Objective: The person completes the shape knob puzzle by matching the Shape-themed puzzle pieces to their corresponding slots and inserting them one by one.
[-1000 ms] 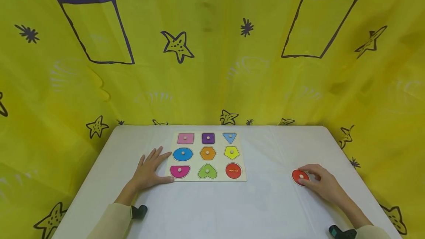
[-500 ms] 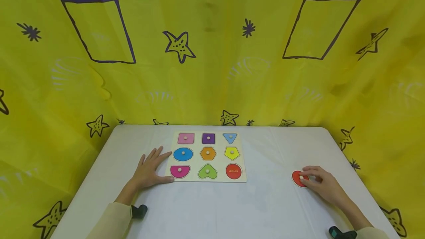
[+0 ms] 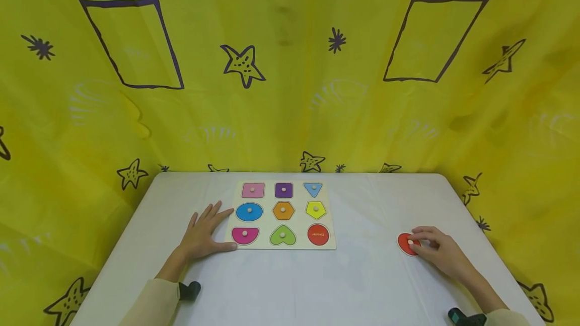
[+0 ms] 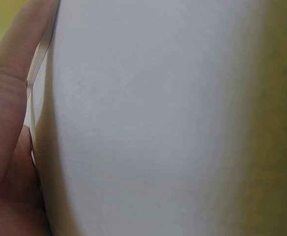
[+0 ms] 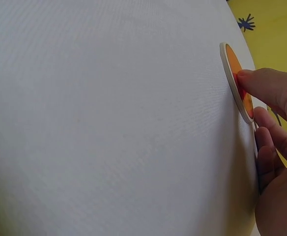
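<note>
A pale wooden peg puzzle board [image 3: 300, 220] lies flat on the table, its knobbed shapes in rows. At its front right corner is a red circle [image 3: 318, 235] with lettering and no knob. My left hand [image 3: 201, 235] lies with fingers spread at the board's left edge, thumb by the front left corner. Well to the right, my right hand [image 3: 441, 253] pinches the small knob of a red round puzzle piece [image 3: 403, 245] between thumb and index finger. In the right wrist view, the thumb [image 5: 266, 83] is at the face of that piece, close over the table; the index finger is hidden.
A white cloth covers the table [image 3: 353, 286]. Behind and on both sides hangs a yellow curtain [image 3: 290, 114] with drawn stars and frames. Dark wrist-worn devices [image 3: 189, 291] show near both sleeves.
My right index finger has come off the far rim of the red round piece and in to its knob. The left hand and the board stay put.
</note>
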